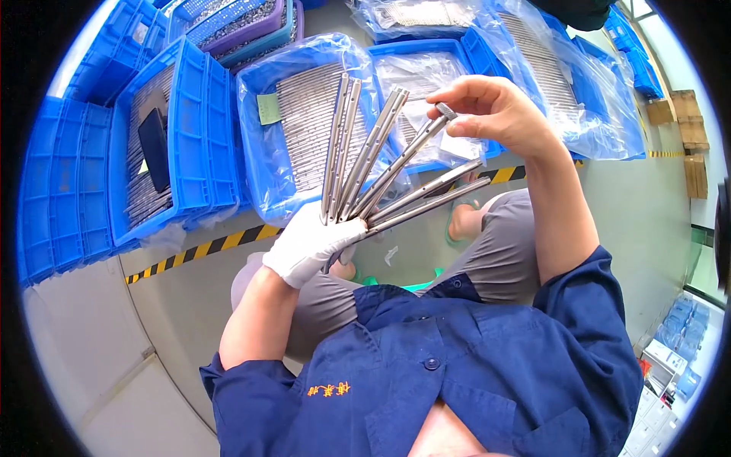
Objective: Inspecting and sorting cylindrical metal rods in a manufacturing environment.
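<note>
My left hand, in a white glove, is closed around the lower ends of several metal rods. The rods fan out upward and to the right, and small holes run along their sides. My bare right hand is at the far end of one rod. Its thumb and forefinger pinch a small grey ribbed metal piece at that rod's tip. Whether the piece is fixed to the rod or only rests against it, I cannot tell. Beyond the fan, a plastic-lined blue crate holds rows of similar rods.
Stacked blue crates stand at the left, with a dark flat object on the rods inside. Purple and blue baskets of small metal parts sit behind. More lined crates are at the right. Black-and-yellow tape crosses the floor.
</note>
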{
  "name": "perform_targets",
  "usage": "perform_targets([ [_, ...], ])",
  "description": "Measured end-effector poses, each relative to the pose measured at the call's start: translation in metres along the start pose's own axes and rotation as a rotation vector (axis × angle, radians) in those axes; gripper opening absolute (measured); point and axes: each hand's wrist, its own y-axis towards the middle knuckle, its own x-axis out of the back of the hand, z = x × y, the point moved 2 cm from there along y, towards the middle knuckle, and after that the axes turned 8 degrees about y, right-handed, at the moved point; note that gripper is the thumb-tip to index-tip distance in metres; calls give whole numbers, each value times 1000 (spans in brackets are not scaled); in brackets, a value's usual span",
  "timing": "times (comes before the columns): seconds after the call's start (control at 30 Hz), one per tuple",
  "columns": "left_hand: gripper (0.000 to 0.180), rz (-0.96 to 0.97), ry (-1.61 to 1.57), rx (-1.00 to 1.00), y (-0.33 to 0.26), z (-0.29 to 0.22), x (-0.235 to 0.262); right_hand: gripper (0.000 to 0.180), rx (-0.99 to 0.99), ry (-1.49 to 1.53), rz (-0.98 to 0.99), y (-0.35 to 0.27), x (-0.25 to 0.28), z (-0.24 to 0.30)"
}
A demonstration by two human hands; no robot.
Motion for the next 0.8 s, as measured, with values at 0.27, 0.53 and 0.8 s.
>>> perform_targets([
  [0.27,24,-24,-59,-12,-1,0,1,33,24,20,-11,2,-2,-8],
  [0.53,28,-57,-5,-2,-1,0,3,33,-27,48,-16,-5,6,-2],
  [0.8,27,-29,-13,-42,-2,-8,-10,42,252,304,-26,13,3,-10],
])
